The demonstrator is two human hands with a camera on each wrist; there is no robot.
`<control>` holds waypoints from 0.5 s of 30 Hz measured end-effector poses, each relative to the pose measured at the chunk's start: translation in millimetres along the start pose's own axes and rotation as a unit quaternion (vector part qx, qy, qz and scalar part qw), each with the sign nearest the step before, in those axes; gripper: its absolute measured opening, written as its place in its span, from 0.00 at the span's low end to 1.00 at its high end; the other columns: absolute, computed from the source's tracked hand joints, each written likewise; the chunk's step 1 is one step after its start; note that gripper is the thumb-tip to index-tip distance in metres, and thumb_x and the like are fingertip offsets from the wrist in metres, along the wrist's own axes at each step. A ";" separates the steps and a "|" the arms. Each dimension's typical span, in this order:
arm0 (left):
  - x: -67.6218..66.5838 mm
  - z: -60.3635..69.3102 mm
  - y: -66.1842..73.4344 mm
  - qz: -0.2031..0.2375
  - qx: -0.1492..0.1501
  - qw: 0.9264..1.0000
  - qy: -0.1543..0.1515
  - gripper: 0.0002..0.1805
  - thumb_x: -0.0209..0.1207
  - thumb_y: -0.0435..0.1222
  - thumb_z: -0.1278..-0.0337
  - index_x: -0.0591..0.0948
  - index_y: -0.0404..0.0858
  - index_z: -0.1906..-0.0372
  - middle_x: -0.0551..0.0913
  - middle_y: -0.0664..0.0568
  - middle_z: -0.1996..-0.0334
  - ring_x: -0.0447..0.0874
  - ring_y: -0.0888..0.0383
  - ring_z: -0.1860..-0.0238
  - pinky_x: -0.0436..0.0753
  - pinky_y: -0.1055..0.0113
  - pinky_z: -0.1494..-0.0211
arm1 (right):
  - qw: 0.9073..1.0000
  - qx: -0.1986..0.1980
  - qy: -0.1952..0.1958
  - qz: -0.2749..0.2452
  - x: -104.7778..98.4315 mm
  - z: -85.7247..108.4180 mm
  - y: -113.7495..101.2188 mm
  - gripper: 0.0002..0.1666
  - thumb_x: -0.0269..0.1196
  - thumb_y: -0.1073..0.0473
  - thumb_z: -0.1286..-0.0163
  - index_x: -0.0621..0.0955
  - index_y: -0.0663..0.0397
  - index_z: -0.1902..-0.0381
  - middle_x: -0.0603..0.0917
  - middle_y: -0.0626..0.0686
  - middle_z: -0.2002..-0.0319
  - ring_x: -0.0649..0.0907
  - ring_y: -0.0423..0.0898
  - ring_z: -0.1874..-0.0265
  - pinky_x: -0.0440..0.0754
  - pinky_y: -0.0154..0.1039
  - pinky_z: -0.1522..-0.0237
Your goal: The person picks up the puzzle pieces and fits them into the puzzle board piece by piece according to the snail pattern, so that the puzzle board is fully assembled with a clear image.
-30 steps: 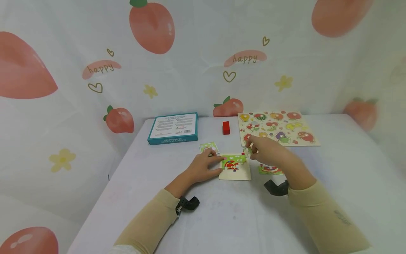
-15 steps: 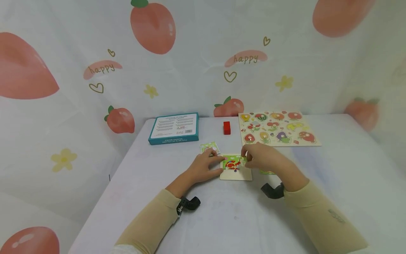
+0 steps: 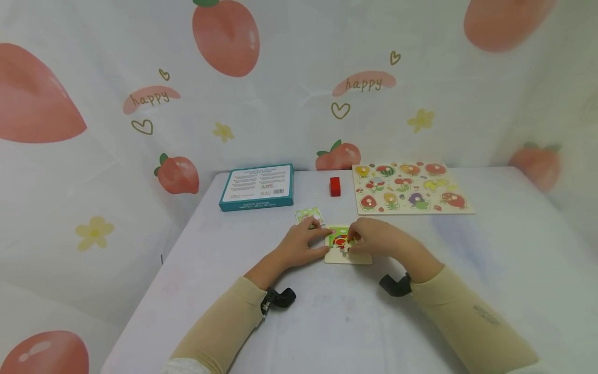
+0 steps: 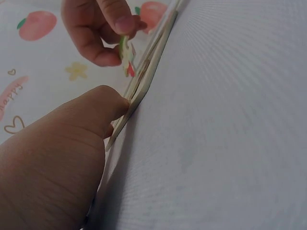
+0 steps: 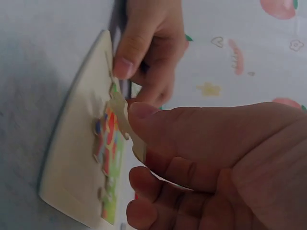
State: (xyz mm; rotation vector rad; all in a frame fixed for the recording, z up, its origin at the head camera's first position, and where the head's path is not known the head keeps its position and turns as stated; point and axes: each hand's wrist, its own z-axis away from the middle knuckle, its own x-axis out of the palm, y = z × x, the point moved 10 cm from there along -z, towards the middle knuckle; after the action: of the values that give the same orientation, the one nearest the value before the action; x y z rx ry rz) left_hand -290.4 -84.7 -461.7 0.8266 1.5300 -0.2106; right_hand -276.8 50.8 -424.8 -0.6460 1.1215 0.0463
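A pale wooden jigsaw board lies on the table, with several green and red picture pieces in its far half. At its left edge my left hand holds it with thumb and forefinger. Over the board, my right hand pinches a small jigsaw piece between thumb and fingers. The piece is tilted, and its pale plain side faces the right wrist camera. In the left wrist view, green and red show on the piece. A picture card is partly covered by my left fingers.
A teal box lies at the back left of the white table. Near the back is a red block. A fruit knob puzzle lies behind my right hand. A fruit-printed cloth hangs behind.
My right hand has carried the jigsaw piece leftward and nearer, from the board's far right corner to above its middle. It now hides the card at right. My left hand stays put.
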 end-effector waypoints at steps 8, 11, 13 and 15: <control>-1.1 -0.5 0.7 0.003 0.009 1.000 0.009 0.24 0.65 0.50 0.36 0.83 0.53 0.35 0.71 0.56 0.51 0.69 0.60 0.55 0.70 0.65 0.58 | 0.999 -0.040 0.003 -0.028 19.4 -10.4 -8.3 0.15 0.70 0.56 0.32 0.83 0.58 0.52 0.78 0.49 0.68 0.77 0.46 0.65 0.76 0.43 0.59; -1.4 -0.4 1.2 0.001 0.012 1.000 0.010 0.24 0.64 0.50 0.35 0.83 0.53 0.35 0.71 0.56 0.52 0.69 0.60 0.55 0.70 0.65 0.58 | 0.998 -0.058 0.011 -0.025 23.5 -12.1 -12.7 0.12 0.70 0.59 0.33 0.82 0.58 0.55 0.76 0.49 0.71 0.75 0.45 0.69 0.73 0.41 0.64; -1.7 -0.3 1.5 0.000 0.014 1.000 0.012 0.24 0.64 0.50 0.35 0.83 0.53 0.35 0.71 0.56 0.52 0.69 0.60 0.55 0.70 0.65 0.58 | 0.998 -0.060 0.017 -0.018 24.2 -12.3 -15.2 0.11 0.70 0.61 0.34 0.82 0.58 0.56 0.76 0.49 0.71 0.75 0.45 0.69 0.72 0.41 0.64; -1.9 -0.2 1.7 0.001 0.015 1.000 0.014 0.24 0.64 0.50 0.35 0.83 0.53 0.35 0.70 0.56 0.52 0.69 0.60 0.54 0.70 0.65 0.58 | 0.998 -0.057 0.021 -0.012 24.9 -12.8 -15.3 0.12 0.71 0.61 0.35 0.82 0.58 0.56 0.76 0.49 0.70 0.75 0.45 0.69 0.73 0.41 0.63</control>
State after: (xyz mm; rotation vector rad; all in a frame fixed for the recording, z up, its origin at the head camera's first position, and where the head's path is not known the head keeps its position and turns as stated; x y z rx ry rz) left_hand -289.6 -84.1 -459.3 0.8577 1.5551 -0.2229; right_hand -270.7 24.8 -442.4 -0.7647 1.1582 0.0773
